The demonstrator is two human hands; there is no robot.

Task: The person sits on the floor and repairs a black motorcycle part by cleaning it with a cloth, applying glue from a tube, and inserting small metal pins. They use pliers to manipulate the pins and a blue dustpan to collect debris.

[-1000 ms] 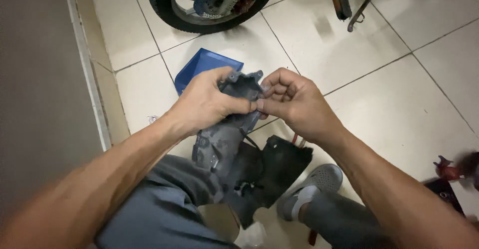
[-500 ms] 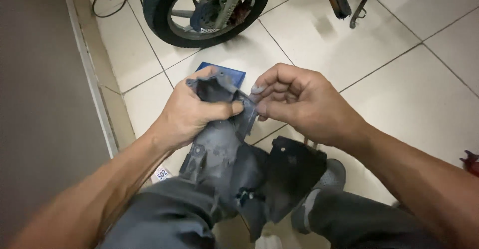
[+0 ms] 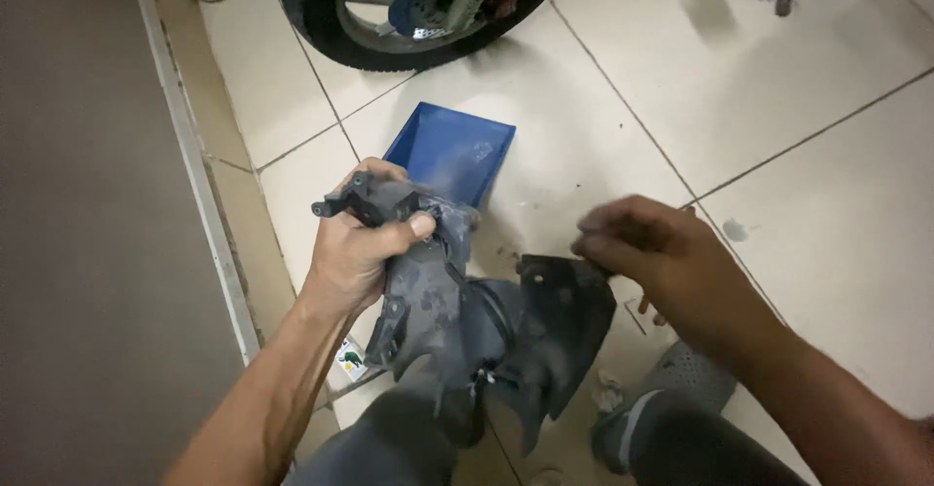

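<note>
Pale floor tiles [image 3: 778, 77] carry a blue tray [image 3: 452, 150] and a motorcycle wheel [image 3: 409, 9] beyond. Left hand [image 3: 360, 248] is clamped on the upper end of a dusty black plastic fender [image 3: 467, 311], propped over the knees for steadiness. Right hand [image 3: 662, 262], fingertips pinched together, touches its far edge, apparently holding something tiny.

Dusty grey-black plastic fender [image 3: 467, 321]; blue tray [image 3: 449, 150]; cream floor tiles [image 3: 808, 184] with dark grout; black tyre [image 3: 321, 19].
</note>
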